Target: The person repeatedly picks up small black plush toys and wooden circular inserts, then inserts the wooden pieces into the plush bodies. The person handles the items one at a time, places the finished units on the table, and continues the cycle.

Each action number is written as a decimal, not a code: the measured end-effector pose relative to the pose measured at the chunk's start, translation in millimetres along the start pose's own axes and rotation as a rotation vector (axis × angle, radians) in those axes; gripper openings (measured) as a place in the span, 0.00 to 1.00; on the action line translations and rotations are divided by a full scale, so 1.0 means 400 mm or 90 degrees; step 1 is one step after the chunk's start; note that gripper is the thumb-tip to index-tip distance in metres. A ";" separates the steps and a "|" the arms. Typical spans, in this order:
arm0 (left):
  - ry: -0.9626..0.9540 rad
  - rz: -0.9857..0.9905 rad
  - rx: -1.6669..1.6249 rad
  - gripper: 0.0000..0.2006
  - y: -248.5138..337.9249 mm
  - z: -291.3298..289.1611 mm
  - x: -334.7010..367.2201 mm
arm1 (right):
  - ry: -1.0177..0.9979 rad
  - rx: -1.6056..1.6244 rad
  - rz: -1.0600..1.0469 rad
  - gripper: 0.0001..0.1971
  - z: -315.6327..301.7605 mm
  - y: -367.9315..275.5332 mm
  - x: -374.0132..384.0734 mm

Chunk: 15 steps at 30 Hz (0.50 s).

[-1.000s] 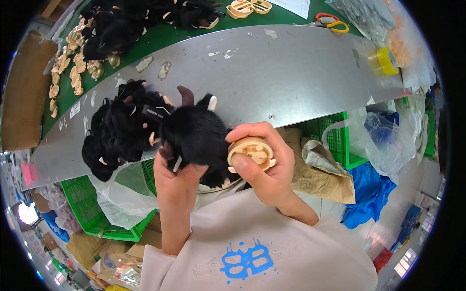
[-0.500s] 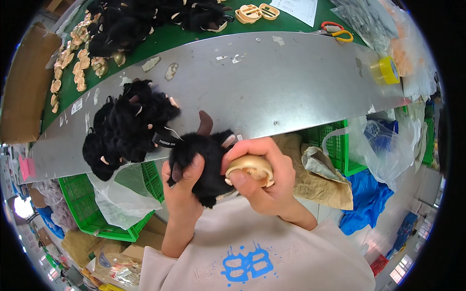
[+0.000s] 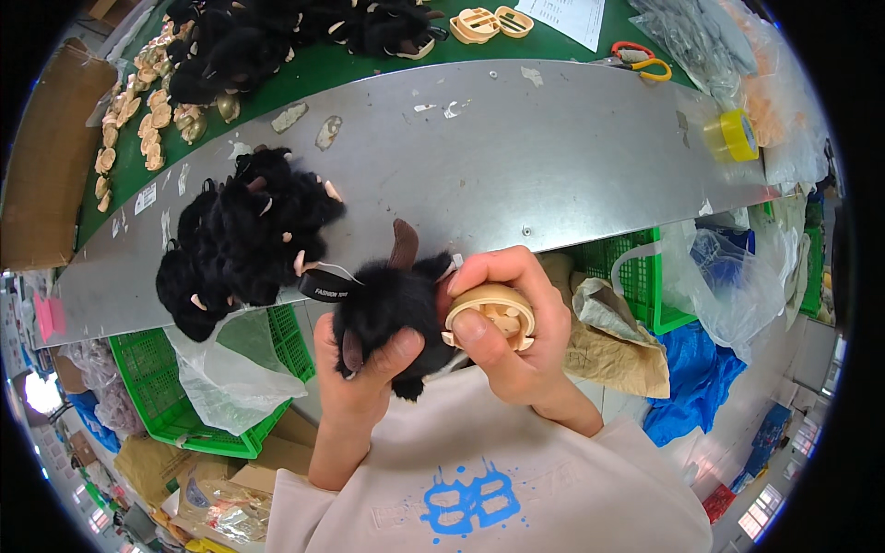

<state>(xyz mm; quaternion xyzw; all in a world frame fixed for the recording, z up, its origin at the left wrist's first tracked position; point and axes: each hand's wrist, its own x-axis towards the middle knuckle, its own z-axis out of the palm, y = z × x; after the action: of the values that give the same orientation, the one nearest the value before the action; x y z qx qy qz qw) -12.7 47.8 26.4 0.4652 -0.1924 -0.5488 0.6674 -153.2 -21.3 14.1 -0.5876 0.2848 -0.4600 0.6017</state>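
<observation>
Between the metal table (image 3: 498, 147) and the pale shirt (image 3: 479, 429): 1 black furry toy (image 3: 392, 300), close beside 1 tan plastic cup (image 3: 495, 300)
Left hand (image 3: 359, 382): wrapped around the toy, thumb on its fur
Right hand (image 3: 530, 350): clamped on the cup, thumb at its rim
Left of the toy: 1 pile of black toys (image 3: 258, 230) on the table

A black tag (image 3: 323, 286) on the plush toy (image 3: 392, 309) bore white lettering (image 3: 331, 292); the shirt (image 3: 590, 507), blue characters (image 3: 474, 498); a sheet (image 3: 567, 17), print.
</observation>
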 end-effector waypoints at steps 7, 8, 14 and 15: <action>0.049 -0.032 -0.068 0.14 -0.020 -0.030 -0.010 | -0.020 0.031 0.031 0.12 -0.004 -0.005 0.002; 0.056 -0.040 -0.084 0.14 -0.020 -0.029 -0.009 | -0.025 0.036 0.031 0.12 -0.005 -0.006 0.003; 0.117 -0.092 -0.135 0.16 -0.021 -0.019 -0.008 | -0.028 0.067 0.013 0.12 0.002 0.002 0.006; 0.101 -0.094 -0.137 0.16 -0.015 -0.012 -0.002 | -0.016 0.058 -0.005 0.11 0.005 0.003 0.008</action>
<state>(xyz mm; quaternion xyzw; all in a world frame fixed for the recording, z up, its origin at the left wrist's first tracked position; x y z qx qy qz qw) -12.6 50.7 19.3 0.4456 -0.0447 -0.5754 0.6844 -149.8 -23.5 13.8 -0.5663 0.2535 -0.4678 0.6294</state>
